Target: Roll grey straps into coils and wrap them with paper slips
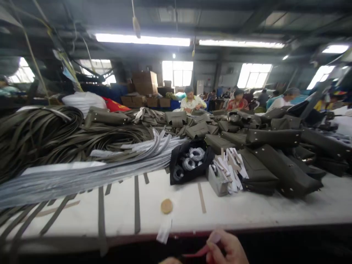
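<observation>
My right hand (227, 247) is at the bottom, just in front of the table's front edge. Its fingers pinch a thin red strip (199, 252) that has a pale end between thumb and forefinger. Of my left hand (171, 260) only a small part shows at the bottom edge, near the strip's other end; its fingers are hidden. A round yellowish disc (166, 206) lies on the white table (181, 218), with a white tag (164, 229) below it reaching over the edge.
A black bag (176, 161) of wire-like rolls and a grey box (218, 181) with pale strips stand mid-table. Long dark straps (66, 141) and grey strips (82, 178) cover the left, dark pouches (284, 170) the right. People sit beyond the table.
</observation>
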{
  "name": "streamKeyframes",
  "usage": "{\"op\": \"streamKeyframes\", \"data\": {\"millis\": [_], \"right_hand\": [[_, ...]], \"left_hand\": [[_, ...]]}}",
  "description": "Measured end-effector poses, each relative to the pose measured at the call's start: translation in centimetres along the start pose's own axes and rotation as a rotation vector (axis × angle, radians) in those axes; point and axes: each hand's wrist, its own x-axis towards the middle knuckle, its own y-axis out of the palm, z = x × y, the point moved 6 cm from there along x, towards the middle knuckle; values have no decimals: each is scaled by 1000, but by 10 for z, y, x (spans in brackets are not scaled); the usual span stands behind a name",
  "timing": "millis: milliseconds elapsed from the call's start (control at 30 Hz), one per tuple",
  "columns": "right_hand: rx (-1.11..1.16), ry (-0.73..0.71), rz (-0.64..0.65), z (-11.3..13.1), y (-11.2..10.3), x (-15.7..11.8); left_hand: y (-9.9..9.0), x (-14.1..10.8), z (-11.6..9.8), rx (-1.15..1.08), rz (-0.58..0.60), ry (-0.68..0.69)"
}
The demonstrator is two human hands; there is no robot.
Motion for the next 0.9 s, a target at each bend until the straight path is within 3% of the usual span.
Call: {"op": "streamKeyframes", "data": {"millis": [100, 200, 333, 500, 633, 900], "right_hand": [[-44, -117, 0, 35, -8, -22], [-207, -274, 66, 53, -2, -28], [-329, -357, 168, 55, 13, -35], [-328, -424, 56, 65, 8, -43], [-374, -475, 156, 67, 19, -42], [-525, -637, 223, 49, 47, -46]], "left_hand": [[9, -36, 29, -100, -11, 89], [12, -47, 38, -167, 31, 38], [10, -44, 37, -188, 60, 16], [9, -46, 36, -162, 53, 27], [10, -46, 35, -149, 67, 35], [10, -59, 9, -2, 165, 225]]}}
